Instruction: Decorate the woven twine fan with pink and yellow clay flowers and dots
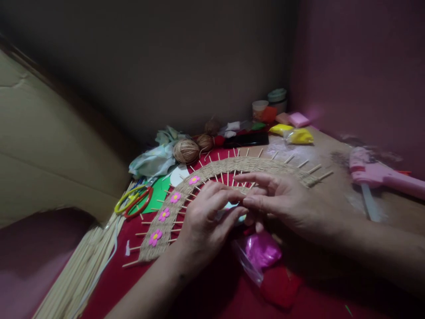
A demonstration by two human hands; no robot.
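Observation:
My left hand (206, 221) and my right hand (282, 201) meet fingertip to fingertip over a small pale bit of material (232, 207), both pinching it. They hover inside a woven arch of twine and wooden sticks (232, 166) that lies flat on the red surface. Pink flowers with yellow centres (164, 214) dot the arch's left side. Just below my hands lies a clear bag with magenta clay (260, 250) and a red lump (280, 285).
Scissors with yellow and red handles (134, 200) lie at the left beside a bundle of sticks (78, 274). Twine balls (186, 151), a black phone (247, 139), yellow packets (299, 136) and cups (259, 108) sit at the back. A pink glue gun (378, 173) rests at the right.

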